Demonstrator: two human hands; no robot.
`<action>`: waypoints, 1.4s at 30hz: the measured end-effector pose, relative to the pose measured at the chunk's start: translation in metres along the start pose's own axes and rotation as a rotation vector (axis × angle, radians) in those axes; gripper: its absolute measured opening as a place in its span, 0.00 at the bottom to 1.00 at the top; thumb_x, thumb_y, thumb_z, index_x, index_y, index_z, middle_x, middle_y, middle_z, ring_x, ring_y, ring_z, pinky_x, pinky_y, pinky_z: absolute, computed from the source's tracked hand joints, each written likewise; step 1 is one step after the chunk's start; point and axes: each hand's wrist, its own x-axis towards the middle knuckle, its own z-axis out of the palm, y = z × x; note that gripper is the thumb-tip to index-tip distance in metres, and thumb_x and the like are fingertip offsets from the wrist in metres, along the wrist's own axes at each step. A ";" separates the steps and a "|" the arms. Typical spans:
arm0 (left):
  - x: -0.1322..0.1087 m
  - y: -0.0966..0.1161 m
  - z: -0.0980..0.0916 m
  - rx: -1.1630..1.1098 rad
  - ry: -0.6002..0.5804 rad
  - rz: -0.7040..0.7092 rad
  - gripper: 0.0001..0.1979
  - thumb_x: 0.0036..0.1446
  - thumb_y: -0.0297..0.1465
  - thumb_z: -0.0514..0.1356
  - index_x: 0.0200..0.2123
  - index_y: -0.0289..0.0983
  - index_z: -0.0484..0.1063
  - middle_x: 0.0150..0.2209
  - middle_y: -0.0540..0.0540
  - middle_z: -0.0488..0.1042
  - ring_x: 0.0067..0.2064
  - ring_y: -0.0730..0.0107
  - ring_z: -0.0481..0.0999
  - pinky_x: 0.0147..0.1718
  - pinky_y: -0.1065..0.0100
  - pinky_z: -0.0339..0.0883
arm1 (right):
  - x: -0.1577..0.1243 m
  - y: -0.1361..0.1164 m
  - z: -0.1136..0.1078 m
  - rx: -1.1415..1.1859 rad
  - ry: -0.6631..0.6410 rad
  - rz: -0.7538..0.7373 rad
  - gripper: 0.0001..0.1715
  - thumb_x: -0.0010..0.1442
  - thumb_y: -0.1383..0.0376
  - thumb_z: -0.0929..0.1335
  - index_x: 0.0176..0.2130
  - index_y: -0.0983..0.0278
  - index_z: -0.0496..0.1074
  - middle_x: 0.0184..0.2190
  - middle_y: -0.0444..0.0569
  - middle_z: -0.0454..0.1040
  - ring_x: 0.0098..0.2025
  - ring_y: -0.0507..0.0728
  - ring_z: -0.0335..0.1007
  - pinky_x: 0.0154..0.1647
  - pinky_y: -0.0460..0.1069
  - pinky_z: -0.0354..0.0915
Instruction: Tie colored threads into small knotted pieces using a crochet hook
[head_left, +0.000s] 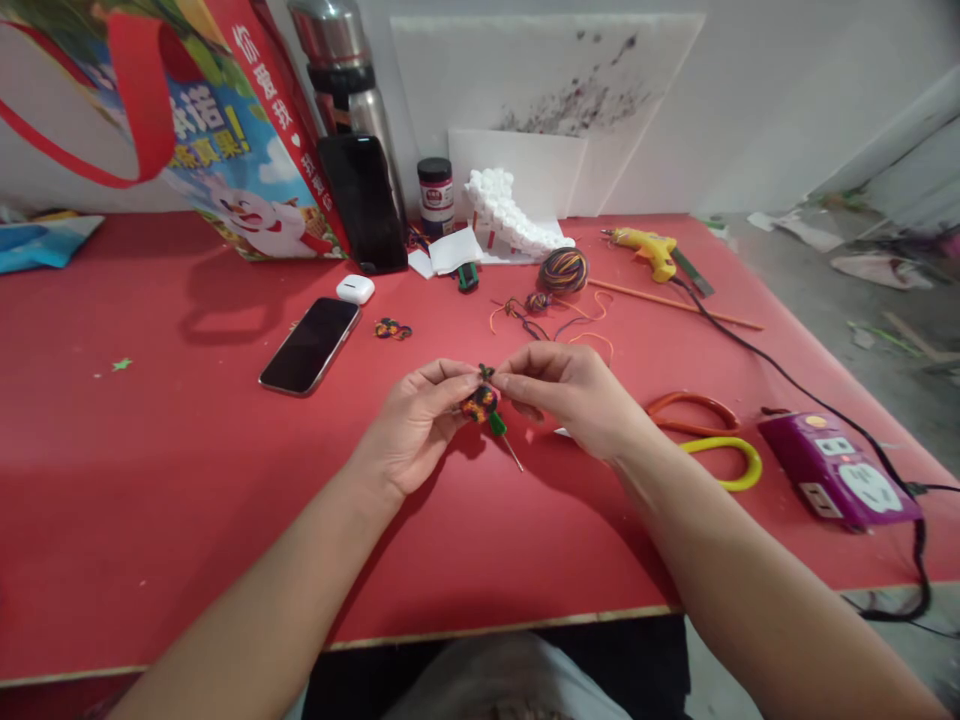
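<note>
Pinching a small knotted cord piece [478,406] over the red table [187,500], both hands meet at its top.
Left hand [427,415] grips its side and right hand [562,390] has a closed grip at its dark upper tip; fingers cover part of it, so the knots there are hard to make out. A green-handled tool [498,425] slants out below, how it is held hidden. The right forearm covers part of the yellow handle [741,465]; what joins it to the orange handle [694,400] cannot be told. Farther off, the yarn ball [564,270] hides one end of an orange stick [675,302]; the shopping bag [262,205] and steel bottle [330,35] are cut off above.
</note>
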 end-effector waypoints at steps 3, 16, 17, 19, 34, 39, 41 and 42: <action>0.000 -0.001 0.000 0.025 0.009 0.013 0.18 0.32 0.31 0.82 0.26 0.34 0.78 0.27 0.50 0.80 0.30 0.75 0.77 0.33 0.73 0.72 | 0.001 0.001 0.002 0.017 -0.001 -0.037 0.20 0.49 0.56 0.80 0.37 0.66 0.78 0.27 0.43 0.77 0.23 0.48 0.65 0.25 0.46 0.63; -0.002 -0.001 0.003 0.065 0.009 0.028 0.15 0.39 0.30 0.78 0.30 0.34 0.80 0.29 0.48 0.82 0.32 0.73 0.79 0.34 0.73 0.70 | 0.000 0.004 0.003 -0.036 0.033 -0.110 0.15 0.56 0.56 0.76 0.32 0.66 0.77 0.22 0.42 0.74 0.20 0.48 0.64 0.23 0.46 0.60; -0.002 -0.001 0.004 0.068 0.003 0.028 0.15 0.39 0.29 0.78 0.31 0.34 0.80 0.30 0.47 0.82 0.32 0.72 0.80 0.35 0.72 0.71 | 0.000 0.005 0.003 -0.034 0.034 -0.105 0.16 0.56 0.55 0.76 0.32 0.66 0.77 0.23 0.43 0.75 0.20 0.48 0.64 0.22 0.46 0.60; -0.002 -0.001 0.003 0.075 -0.010 0.021 0.15 0.39 0.28 0.78 0.31 0.33 0.81 0.30 0.45 0.83 0.33 0.70 0.81 0.36 0.70 0.71 | 0.000 0.006 0.003 -0.030 0.030 -0.102 0.17 0.56 0.54 0.77 0.32 0.66 0.77 0.24 0.45 0.76 0.20 0.48 0.64 0.22 0.46 0.61; 0.000 -0.001 -0.004 -0.011 -0.036 -0.239 0.09 0.43 0.26 0.76 0.29 0.32 0.82 0.28 0.45 0.80 0.31 0.72 0.77 0.33 0.71 0.70 | 0.001 0.006 0.006 -0.008 -0.014 -0.164 0.20 0.55 0.51 0.78 0.33 0.64 0.77 0.22 0.42 0.73 0.21 0.48 0.61 0.23 0.46 0.60; -0.002 -0.001 -0.004 0.014 -0.040 -0.203 0.08 0.42 0.26 0.76 0.26 0.33 0.81 0.26 0.46 0.79 0.29 0.73 0.76 0.33 0.71 0.70 | 0.001 0.007 0.008 -0.003 -0.003 -0.179 0.17 0.56 0.53 0.77 0.34 0.64 0.78 0.23 0.42 0.73 0.21 0.47 0.59 0.23 0.47 0.57; -0.002 -0.001 -0.003 0.027 -0.034 -0.187 0.09 0.41 0.26 0.77 0.25 0.33 0.80 0.26 0.48 0.78 0.29 0.74 0.75 0.33 0.71 0.70 | 0.001 0.008 0.009 0.005 0.005 -0.184 0.16 0.56 0.54 0.77 0.34 0.64 0.78 0.23 0.42 0.73 0.21 0.47 0.59 0.22 0.47 0.56; -0.002 -0.001 -0.002 0.035 -0.034 -0.178 0.09 0.41 0.26 0.77 0.25 0.33 0.80 0.26 0.48 0.78 0.29 0.74 0.75 0.33 0.71 0.70 | 0.001 0.009 0.009 0.008 0.009 -0.185 0.16 0.57 0.54 0.77 0.34 0.64 0.78 0.23 0.42 0.73 0.21 0.47 0.58 0.22 0.47 0.56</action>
